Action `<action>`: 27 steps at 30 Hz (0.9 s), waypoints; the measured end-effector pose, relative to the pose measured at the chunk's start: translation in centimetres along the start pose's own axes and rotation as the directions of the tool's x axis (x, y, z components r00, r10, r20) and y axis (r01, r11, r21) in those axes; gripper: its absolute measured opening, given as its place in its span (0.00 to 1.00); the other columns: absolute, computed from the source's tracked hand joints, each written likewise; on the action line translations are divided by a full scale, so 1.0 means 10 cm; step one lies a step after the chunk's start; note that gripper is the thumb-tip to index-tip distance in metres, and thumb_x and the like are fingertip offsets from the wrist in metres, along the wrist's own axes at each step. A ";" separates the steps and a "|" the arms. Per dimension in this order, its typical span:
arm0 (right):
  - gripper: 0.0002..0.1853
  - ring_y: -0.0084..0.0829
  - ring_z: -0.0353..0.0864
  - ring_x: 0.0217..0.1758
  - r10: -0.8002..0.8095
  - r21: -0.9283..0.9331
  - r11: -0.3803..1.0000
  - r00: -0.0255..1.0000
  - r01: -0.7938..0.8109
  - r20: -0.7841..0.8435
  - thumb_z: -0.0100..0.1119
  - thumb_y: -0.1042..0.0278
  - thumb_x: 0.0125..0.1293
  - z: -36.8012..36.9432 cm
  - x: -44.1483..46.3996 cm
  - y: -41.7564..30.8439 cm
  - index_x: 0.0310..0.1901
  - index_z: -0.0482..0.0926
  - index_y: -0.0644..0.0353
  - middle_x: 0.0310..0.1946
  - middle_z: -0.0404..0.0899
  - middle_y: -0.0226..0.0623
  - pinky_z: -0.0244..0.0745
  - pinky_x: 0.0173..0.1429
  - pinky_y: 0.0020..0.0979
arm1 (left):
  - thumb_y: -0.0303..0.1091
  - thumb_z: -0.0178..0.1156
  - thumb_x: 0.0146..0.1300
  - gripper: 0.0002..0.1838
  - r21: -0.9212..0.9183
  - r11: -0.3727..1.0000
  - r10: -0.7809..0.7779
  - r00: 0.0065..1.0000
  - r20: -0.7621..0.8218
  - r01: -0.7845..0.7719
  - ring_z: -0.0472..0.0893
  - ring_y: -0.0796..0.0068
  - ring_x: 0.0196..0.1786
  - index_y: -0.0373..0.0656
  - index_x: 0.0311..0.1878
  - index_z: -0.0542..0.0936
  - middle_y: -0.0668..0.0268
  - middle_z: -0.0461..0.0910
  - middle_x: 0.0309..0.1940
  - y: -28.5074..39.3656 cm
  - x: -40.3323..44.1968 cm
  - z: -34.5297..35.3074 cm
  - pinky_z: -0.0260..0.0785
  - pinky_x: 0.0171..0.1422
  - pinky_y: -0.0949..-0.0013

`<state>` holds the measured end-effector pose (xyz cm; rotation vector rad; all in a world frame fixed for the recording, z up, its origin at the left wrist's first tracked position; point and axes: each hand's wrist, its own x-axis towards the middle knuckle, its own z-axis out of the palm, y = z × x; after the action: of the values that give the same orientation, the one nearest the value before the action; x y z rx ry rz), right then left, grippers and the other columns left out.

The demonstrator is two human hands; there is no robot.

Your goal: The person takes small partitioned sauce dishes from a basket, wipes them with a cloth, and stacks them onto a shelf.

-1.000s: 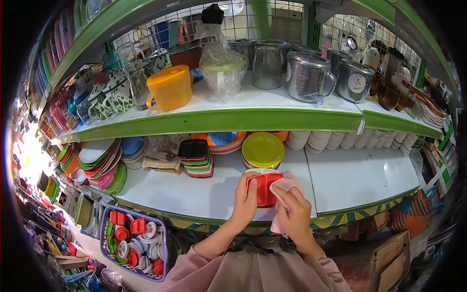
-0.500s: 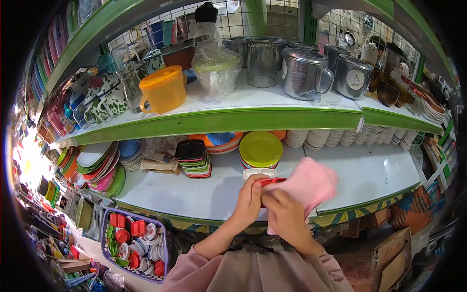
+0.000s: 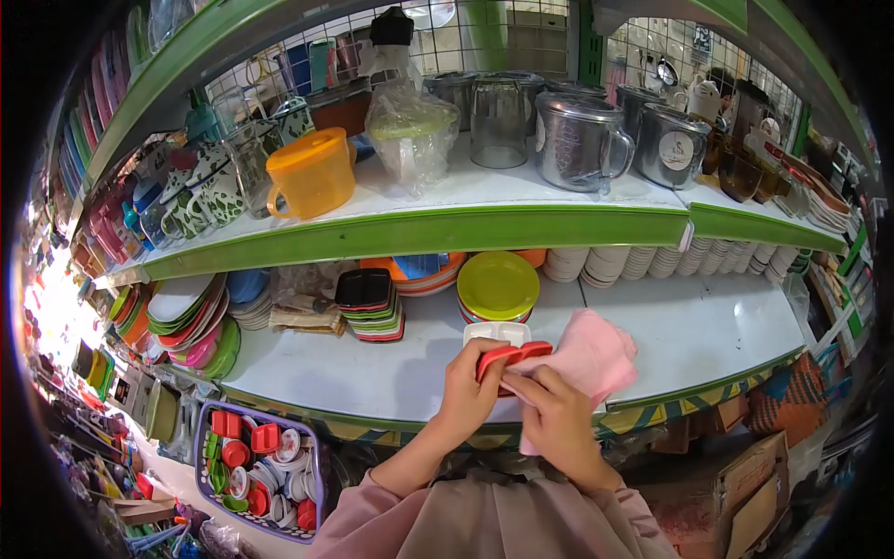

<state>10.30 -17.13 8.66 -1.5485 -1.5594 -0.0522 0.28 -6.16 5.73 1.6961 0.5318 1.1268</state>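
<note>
My left hand (image 3: 468,389) grips a small red divided dish (image 3: 512,354) by its left side, and the dish is tilted. Closed on a pink cloth (image 3: 596,354), my right hand (image 3: 557,417) presses it against the dish's underside or lower edge. Part of the cloth spreads out to the right, above that hand. Just behind the red dish, a white divided dish (image 3: 497,333) rests on the lower shelf. Behind that stands a stack topped by a yellow-green plate (image 3: 498,285).
A purple basket (image 3: 318,484) of small red, green and white dishes is at lower left. Stacked square dishes (image 3: 365,289) stand left of the plates. The upper shelf's green edge (image 3: 419,233) crosses above, under an orange jug (image 3: 315,172) and metal mugs (image 3: 579,140). Cardboard (image 3: 745,475) lies lower right.
The red dish has turned from facing me to a tilted position. The pink cloth has swung out to the right and partly unfolded. More of the white dish shows behind.
</note>
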 end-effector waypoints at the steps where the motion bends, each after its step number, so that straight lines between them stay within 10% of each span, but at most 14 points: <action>1: 0.23 0.39 0.76 0.28 -0.016 0.043 0.999 0.999 0.015 0.029 0.54 0.86 0.50 -0.08 -0.01 0.03 0.47 0.81 0.56 0.27 0.71 0.37 0.73 0.32 0.33 | 0.19 0.57 0.59 0.07 0.062 0.986 0.158 0.987 -0.009 -0.157 0.78 0.70 0.34 0.36 0.40 0.75 0.58 0.79 0.33 -0.01 0.01 -0.04 0.72 0.40 0.71; 7: 0.25 0.34 0.73 0.24 0.061 0.185 0.981 0.998 -0.058 -0.012 0.53 0.87 0.45 -0.57 -0.11 0.10 0.45 0.84 0.52 0.24 0.70 0.33 0.70 0.30 0.28 | 0.17 0.66 0.39 0.14 0.233 0.578 0.774 0.616 0.145 -0.782 0.76 0.63 0.43 0.41 0.31 0.76 0.62 0.70 0.37 -0.27 0.08 -0.24 0.70 0.49 0.58; 11: 0.22 0.34 0.74 0.24 -0.181 -0.196 0.961 0.980 0.194 0.082 0.58 0.82 0.45 -0.39 -0.08 0.02 0.44 0.83 0.51 0.24 0.68 0.32 0.71 0.29 0.33 | 0.24 0.72 0.37 0.13 0.249 0.261 0.879 0.336 0.337 -0.933 0.73 0.67 0.45 0.46 0.27 0.78 0.68 0.68 0.33 -0.31 0.07 -0.26 0.70 0.53 0.50; 16: 0.19 0.36 0.76 0.26 -0.133 -0.085 0.983 0.956 0.160 0.261 0.59 0.77 0.50 -0.52 -0.07 0.22 0.45 0.80 0.48 0.30 0.70 0.31 0.73 0.30 0.35 | 0.34 0.68 0.46 0.11 0.421 0.007 0.925 0.166 0.343 -0.907 0.67 0.74 0.52 0.58 0.27 0.73 0.78 0.66 0.42 -0.35 -0.05 -0.21 0.63 0.52 0.65; 20: 0.20 0.37 0.77 0.27 -0.168 -0.150 0.965 0.947 0.214 0.272 0.60 0.75 0.48 -0.43 -0.05 0.12 0.45 0.80 0.48 0.33 0.71 0.32 0.74 0.31 0.35 | 0.45 0.53 0.56 0.05 0.574 -0.144 0.978 -0.026 0.208 -0.806 0.63 0.78 0.55 0.60 0.33 0.74 0.86 0.65 0.46 -0.43 -0.02 -0.02 0.59 0.52 0.64; 27: 0.19 0.35 0.79 0.34 -0.211 -0.073 0.962 0.887 0.263 0.410 0.62 0.72 0.45 -0.50 0.00 -0.08 0.43 0.79 0.52 0.35 0.71 0.31 0.75 0.35 0.35 | 0.44 0.57 0.57 0.09 0.461 -0.314 0.941 -0.208 0.265 -0.830 0.62 0.76 0.57 0.60 0.40 0.72 0.85 0.63 0.49 -0.37 0.01 0.03 0.54 0.59 0.59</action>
<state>12.39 -20.31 12.07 -1.5204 -2.1034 0.0310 1.15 -4.69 2.41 2.4880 -0.9222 2.5761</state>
